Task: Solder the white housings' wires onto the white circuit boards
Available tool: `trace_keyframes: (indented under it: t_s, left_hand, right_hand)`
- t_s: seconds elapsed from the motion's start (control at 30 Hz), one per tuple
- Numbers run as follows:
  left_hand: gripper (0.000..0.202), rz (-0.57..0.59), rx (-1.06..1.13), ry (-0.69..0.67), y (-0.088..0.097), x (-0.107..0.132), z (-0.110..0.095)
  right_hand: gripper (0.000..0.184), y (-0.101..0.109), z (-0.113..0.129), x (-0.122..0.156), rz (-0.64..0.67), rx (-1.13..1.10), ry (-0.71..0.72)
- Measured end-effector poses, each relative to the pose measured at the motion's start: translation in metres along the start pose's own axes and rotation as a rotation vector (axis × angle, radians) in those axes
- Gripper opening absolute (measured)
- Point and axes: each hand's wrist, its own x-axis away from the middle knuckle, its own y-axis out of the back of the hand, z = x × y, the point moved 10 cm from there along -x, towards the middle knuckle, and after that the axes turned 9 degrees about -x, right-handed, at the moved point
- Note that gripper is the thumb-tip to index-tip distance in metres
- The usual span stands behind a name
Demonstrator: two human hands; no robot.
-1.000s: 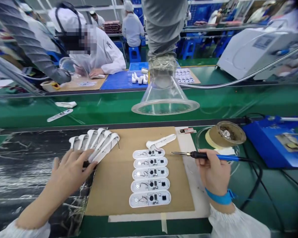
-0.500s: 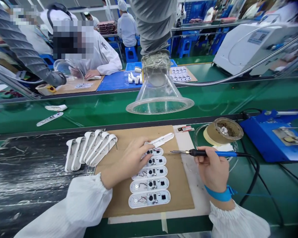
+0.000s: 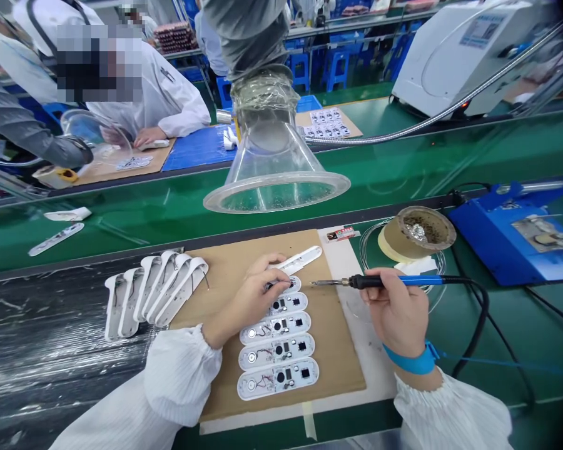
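My right hand (image 3: 396, 309) grips a soldering iron (image 3: 385, 281) with a blue handle, its tip pointing left above the brown work board (image 3: 225, 275). My left hand (image 3: 251, 297) rests fingers-down on the topmost of several white oblong circuit shells (image 3: 276, 353) lined up in a column on the board. Just beyond its fingertips lies a white cover piece (image 3: 300, 259). A fanned stack of white shell halves (image 3: 152, 294) sits at the board's left edge.
A clear fume-extraction funnel (image 3: 274, 178) hangs over the green belt (image 3: 403, 169). A solder spool holder (image 3: 417, 232) and a blue soldering station (image 3: 520, 237) stand at right, with the black cable (image 3: 478, 325) looping. Across the belt a person in white works.
My left hand left the fanned shell stack and moved right onto the top circuit shell. The right hand kept the iron nearly still; the view shifted slightly.
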Motion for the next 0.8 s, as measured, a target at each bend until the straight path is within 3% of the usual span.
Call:
trace_keyframes:
  t_s: [0.23,0.47,0.8]
  left_hand:
    - [0.018,0.024,-0.19,-0.046,-0.005,-0.002,-0.012]
    - [0.02,0.066,-0.454,-0.13,-0.01,-0.008,-0.034]
    - [0.022,0.066,-0.531,-0.149,-0.013,-0.011,-0.038]
  right_hand:
    - [0.025,-0.003,0.001,0.008,0.033,0.162,0.033]
    - [0.022,-0.024,0.017,0.019,0.121,0.38,0.17]
    - [0.025,-0.028,0.006,0.022,0.176,0.48,0.156]
